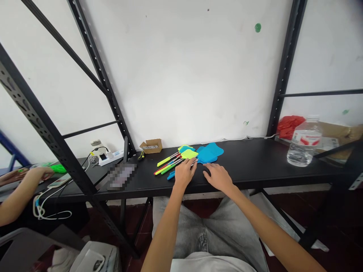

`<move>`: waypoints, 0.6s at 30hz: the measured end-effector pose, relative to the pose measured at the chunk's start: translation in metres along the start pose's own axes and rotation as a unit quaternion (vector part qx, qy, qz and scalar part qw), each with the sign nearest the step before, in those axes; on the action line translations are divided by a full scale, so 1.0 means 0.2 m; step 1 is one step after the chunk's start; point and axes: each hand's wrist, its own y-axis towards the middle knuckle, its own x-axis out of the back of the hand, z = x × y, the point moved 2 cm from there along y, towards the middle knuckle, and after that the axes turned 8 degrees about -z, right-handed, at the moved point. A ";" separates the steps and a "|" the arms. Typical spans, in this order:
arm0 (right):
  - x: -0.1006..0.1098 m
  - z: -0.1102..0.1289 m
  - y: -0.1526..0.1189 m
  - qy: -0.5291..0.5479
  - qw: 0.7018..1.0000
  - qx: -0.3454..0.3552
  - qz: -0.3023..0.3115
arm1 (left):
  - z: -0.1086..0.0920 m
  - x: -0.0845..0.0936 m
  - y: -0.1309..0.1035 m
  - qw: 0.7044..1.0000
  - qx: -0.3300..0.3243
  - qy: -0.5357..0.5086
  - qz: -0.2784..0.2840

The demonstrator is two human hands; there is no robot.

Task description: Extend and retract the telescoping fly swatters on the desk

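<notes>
Several fly swatters with metal shafts lie in a bunch on the black table, their handles pointing left. The blue swatter heads (210, 152) overlap on the right, while a yellow-green swatter head (189, 154) lies left of them. Yellow, red and green handles (167, 169) fan out beside them. My left hand (185, 173) is closed over the shafts of the blue swatters, and a blue handle end (171, 175) sticks out to its left. My right hand (218, 176) rests at the near edge of the blue heads, thumb and fingers apart, with dark tabletop showing between them.
A small open cardboard box (151, 146) and a yellow-black cutter (141, 155) lie at the back left. A blurred flat object (121, 176) is nearer. A water bottle (304, 143) stands right. Black shelf posts (287, 68) flank the table. Another person's arm (21, 196) is far left.
</notes>
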 end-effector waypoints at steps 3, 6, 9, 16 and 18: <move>0.01 -0.01 0.00 0.044 0.999 -0.019 -0.011 | -0.01 0.00 0.00 0.999 -0.015 -0.032 0.030; 0.00 -0.04 0.03 0.166 0.985 -0.049 -0.014 | -0.01 0.00 0.00 0.997 -0.020 -0.051 0.052; -0.02 -0.05 0.06 0.368 0.928 -0.049 -0.031 | -0.02 0.01 0.00 0.996 -0.019 -0.051 0.070; -0.12 -0.05 0.09 0.599 0.764 -0.215 -0.103 | -0.11 -0.03 0.00 0.997 -0.019 -0.044 0.066; -0.13 -0.07 0.10 0.636 0.718 -0.251 -0.130 | -0.18 -0.05 0.01 0.997 -0.014 -0.047 0.059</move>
